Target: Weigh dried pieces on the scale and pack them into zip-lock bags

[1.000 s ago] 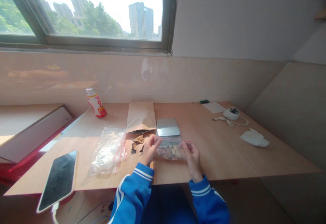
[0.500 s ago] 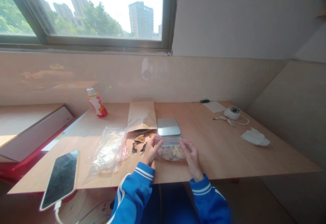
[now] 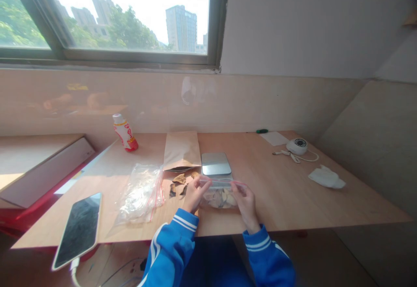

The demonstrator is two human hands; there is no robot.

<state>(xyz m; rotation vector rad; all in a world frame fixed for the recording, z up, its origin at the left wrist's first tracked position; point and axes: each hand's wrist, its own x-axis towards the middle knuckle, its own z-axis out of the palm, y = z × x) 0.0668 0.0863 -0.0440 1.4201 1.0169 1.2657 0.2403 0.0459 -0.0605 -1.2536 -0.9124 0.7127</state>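
Both ends of a clear zip-seal bag's point(image 3: 217, 199) red-lined top edge are pinched between thumb and fingers, the left hand point(image 3: 194, 192) at one end and the right hand point(image 3: 245, 198) at the other, so each grip is closed on the plastic. The bag is between the hands over the near middle of the wooden table point(image 3: 286, 200), just in front of a flat silver-topped scale point(image 3: 216, 163). Through its clear front show pale and greyish-brown slices, gathered in the lower part; whether the seal is pressed together cannot be told.

Just left of the scale, a brown kraft paper pouch point(image 3: 182, 150) lies flat, its mouth toward the person and parted in a dark gap; what is inside is hidden. Several dried brown pieces point(image 3: 179, 179) lie loose on the wood between that mouth and the left hand. Farther left is a loose pile of clear zip-seal bags point(image 3: 138, 193) with red seal lines, lying flat and shiny. Behind them stands a white-and-red plastic bottle point(image 3: 125, 135) with its white cap on, its contents out of sight. A smartphone point(image 3: 78, 230) with a white cable plugged in lies at the near left edge. At the far right, a crumpled white tissue point(image 3: 326, 177) lies near a white dome-shaped device point(image 3: 296, 146).
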